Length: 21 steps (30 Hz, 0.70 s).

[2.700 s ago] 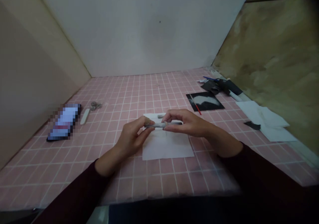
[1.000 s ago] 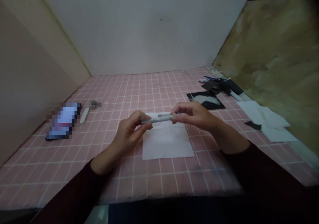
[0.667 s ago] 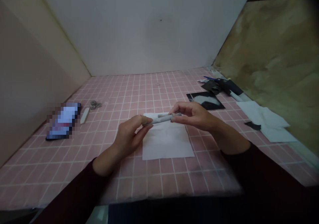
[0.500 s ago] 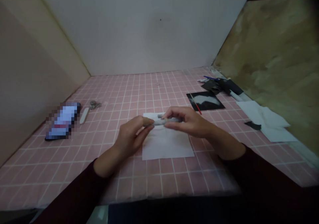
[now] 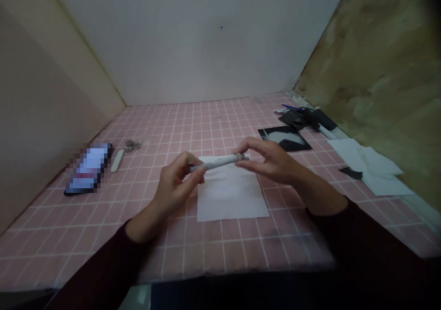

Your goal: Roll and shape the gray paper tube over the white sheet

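Observation:
A slim, pale grey stick is held level in the air between both hands, above a white sheet of paper. My left hand is closed around its left end, thumb on top. At the other end, my right hand pinches it between thumb and fingers. A darker, ring-like band shows by the right fingertips. I cannot tell exactly what kind of stick it is. The paper lies flat on a pink checked cloth.
A phone, a white flat stick and small grey rings lie at left. Right of centre is a black sheet with a white smear. Farther right are dark scraps, white papers and a black strip.
Both hands have lifted slightly and drawn apart, so more of the stick shows. It tilts up towards the right. The red-ended thin stick on the black sheet is now mostly behind my right hand.

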{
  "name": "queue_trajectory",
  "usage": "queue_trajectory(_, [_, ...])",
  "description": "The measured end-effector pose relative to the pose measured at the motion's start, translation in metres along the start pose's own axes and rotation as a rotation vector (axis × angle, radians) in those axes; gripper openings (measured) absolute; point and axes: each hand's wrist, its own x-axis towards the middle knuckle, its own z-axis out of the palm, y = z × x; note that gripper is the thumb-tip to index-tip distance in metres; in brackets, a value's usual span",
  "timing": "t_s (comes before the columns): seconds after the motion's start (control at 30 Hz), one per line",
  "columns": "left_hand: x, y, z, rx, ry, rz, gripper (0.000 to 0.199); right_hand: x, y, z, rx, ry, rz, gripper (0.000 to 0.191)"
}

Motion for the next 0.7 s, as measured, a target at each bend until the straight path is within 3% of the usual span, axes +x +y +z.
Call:
queue_trajectory(0.07, [0.0027, -0.0013, -0.0002, -0.165, 0.003, -0.116, 0.015, 0.0004, 0.0, -0.0009, -0.032, 0.059, -0.027, 0.015])
queue_trajectory(0.23, [0.0073, -0.0054, -0.0005, -0.366, -0.084, -0.327, 0.017, 0.0012, -0.0036, 0.0037, -0.098, -0.059, -0.101, 0.011])
queue_trajectory(0.3, [0.0081, -0.0058, -0.0012, -0.405, -0.057, -0.358, 0.017, 0.0009, -0.0035, 0.0026, -0.109, -0.006, -0.068, 0.012])
queue_trajectory(0.4, [0.0078, -0.0059, -0.0012, -0.438, -0.044, -0.363, 0.018, 0.0005, -0.0035, 0.0032, -0.093, 0.037, -0.041, 0.013])
queue_trajectory(0.5, [0.0064, -0.006, 0.0001, -0.415, -0.111, -0.363, 0.017, 0.0004, -0.0039, 0.007, -0.09, -0.054, -0.082, 0.014])
queue_trajectory(0.7, [0.0056, -0.0037, 0.001, -0.298, -0.061, -0.193, 0.014, 0.0007, -0.0007, 0.0012, -0.014, 0.012, 0.051, 0.016])
